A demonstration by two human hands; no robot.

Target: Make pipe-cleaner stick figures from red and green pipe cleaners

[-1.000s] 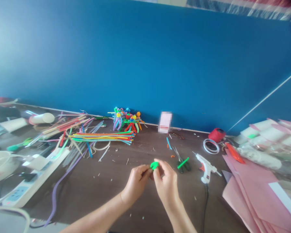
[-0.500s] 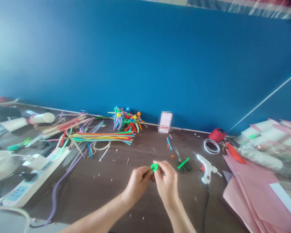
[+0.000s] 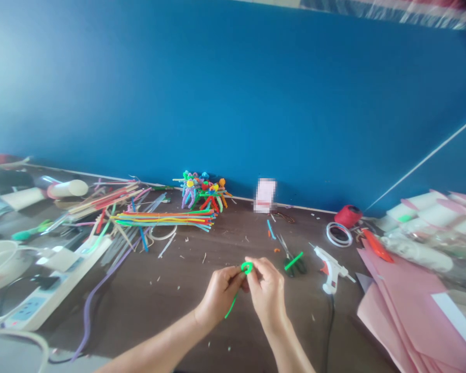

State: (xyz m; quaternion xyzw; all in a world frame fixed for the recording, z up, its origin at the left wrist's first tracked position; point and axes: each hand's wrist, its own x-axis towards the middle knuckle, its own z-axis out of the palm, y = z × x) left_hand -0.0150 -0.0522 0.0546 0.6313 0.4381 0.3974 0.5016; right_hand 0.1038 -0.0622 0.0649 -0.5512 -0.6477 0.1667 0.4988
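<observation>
A green pipe cleaner [image 3: 247,268] is curled into a small loop between my two hands, over the dark table. My left hand [image 3: 222,290] pinches the loop's left side with thumb and forefinger. A loose green tail hangs down beside that hand towards me. On the loop's right side, my right hand [image 3: 267,285] has its thumb and fingers closed round it. Just to the right lie scissors [image 3: 283,246], with a short green pipe cleaner piece [image 3: 294,261] across their handles.
A white hot glue gun [image 3: 331,269] lies right, its cable running towards me. Pink sheets [image 3: 411,300] lie beyond it. A bundle of coloured pipe cleaners [image 3: 166,218] and small pipe cleaner figures [image 3: 204,191] are at the back. A power strip [image 3: 58,287] stands left.
The green tail now shows below my left hand, where it was not visible before. Both hands stay in about the same place with the loop.
</observation>
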